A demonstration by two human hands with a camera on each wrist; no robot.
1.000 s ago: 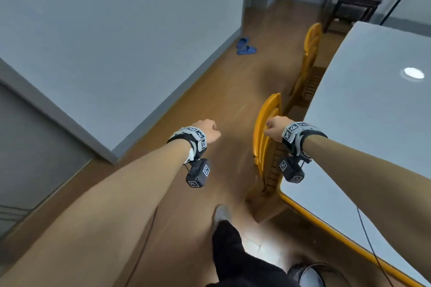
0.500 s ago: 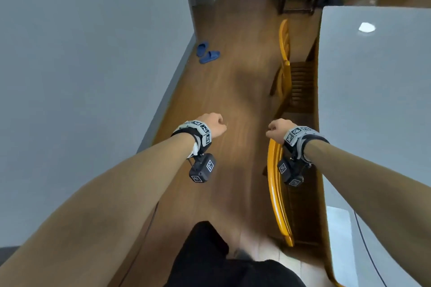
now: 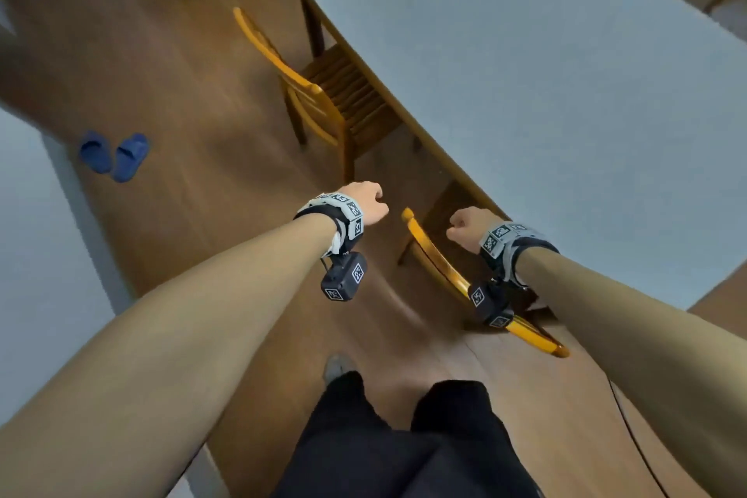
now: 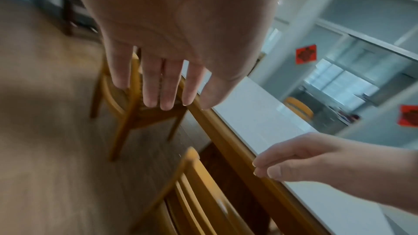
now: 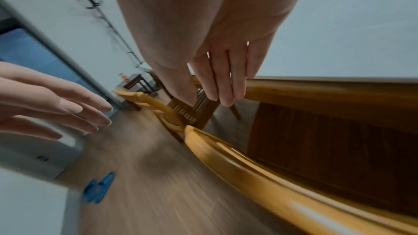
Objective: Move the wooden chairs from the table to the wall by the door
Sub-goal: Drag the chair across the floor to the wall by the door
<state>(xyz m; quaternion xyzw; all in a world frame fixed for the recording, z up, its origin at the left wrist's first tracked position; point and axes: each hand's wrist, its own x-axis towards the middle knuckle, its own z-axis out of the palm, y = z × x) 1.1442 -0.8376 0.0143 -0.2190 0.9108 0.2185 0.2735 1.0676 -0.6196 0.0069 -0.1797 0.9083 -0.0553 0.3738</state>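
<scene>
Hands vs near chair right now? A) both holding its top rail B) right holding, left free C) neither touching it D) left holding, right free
C: the left hand and right hand hang empty above the near chair, whose top rail is bare in the right wrist view.

Dim even indoor light, lamp glare on table (image 3: 525,73), motion-blurred floor (image 5: 158,194), warped edges

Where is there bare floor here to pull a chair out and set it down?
The wood floor is bare between the two chairs and the blue slippers by the wall. It is crowded along the table edge: the near chair and far chair are tucked in there. Both hands, left hand and right hand, hover empty above the near chair.
</scene>
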